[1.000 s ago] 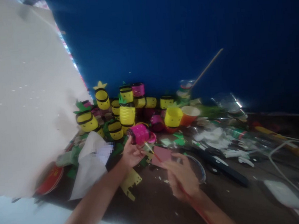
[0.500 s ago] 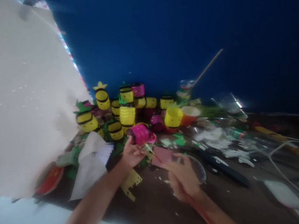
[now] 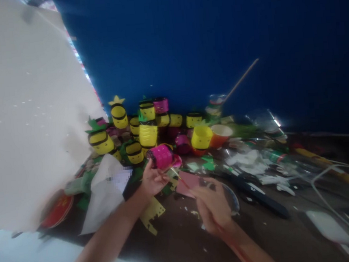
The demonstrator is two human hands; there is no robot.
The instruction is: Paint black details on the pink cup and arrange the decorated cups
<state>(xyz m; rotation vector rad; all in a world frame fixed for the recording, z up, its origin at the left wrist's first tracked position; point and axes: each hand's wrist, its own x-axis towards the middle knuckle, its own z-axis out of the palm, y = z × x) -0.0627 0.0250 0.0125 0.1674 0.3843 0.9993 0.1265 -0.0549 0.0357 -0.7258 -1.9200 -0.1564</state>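
Note:
Near the middle of the head view, my left hand (image 3: 154, 181) holds a magenta ribbed cup (image 3: 162, 156) with a dark rim, tilted on its side. My right hand (image 3: 213, 203) is closed on a thin red brush (image 3: 183, 180), whose pale tip points up and left, just below the cup. Whether the tip touches the cup is too blurred to tell. A pink paper square (image 3: 187, 183) shows between the hands, partly behind the right fingers. Behind my right hand is a round clear dish (image 3: 235, 201). A cut yellow sheet (image 3: 153, 216) lies below my left hand.
Yellow cups (image 3: 149, 135) with black bands and green tops stand behind. White paper (image 3: 106, 194) and a red bowl (image 3: 57, 210) are at left. At right lie white scraps (image 3: 248, 159), a black tool (image 3: 262, 196), a plastic bottle (image 3: 287, 162) and a white cable (image 3: 318, 191).
The magenta cup has tipped slightly in my left hand. My right hand and the brush have hardly moved. The whole view has shifted a little.

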